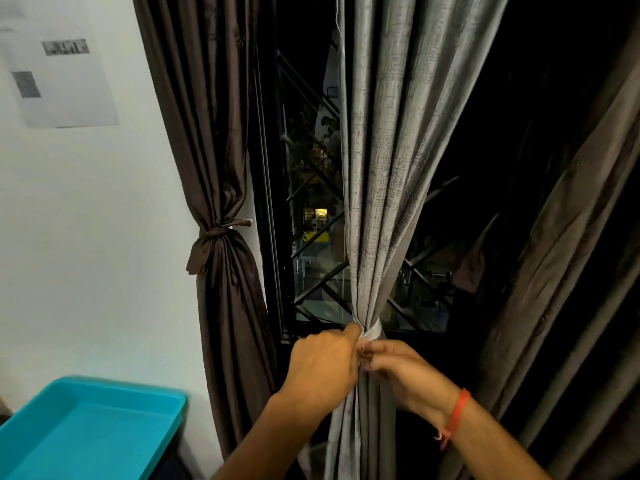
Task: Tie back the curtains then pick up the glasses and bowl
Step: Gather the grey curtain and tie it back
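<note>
A grey curtain (pixel 384 168) hangs in the middle of the window, gathered into a narrow bunch near the sill. A pale grey tie band (pixel 373 331) wraps that bunch. My left hand (pixel 322 368) pinches the band at the bunch's left side. My right hand (pixel 405 374), with an orange wristband, grips the band's ends just below it. The two hands touch at the knot. To the left, a dark brown curtain (pixel 221 150) is tied back with a brown knot (pixel 211 237). No glasses or bowl are in view.
A turquoise tray (pixel 86 427) sits at the lower left by the white wall (pixel 97 237), which carries a paper sheet (pixel 59 64). Another brown curtain (pixel 571 237) hangs loose on the right. Behind the curtains is a dark window with a metal grille (pixel 311 237).
</note>
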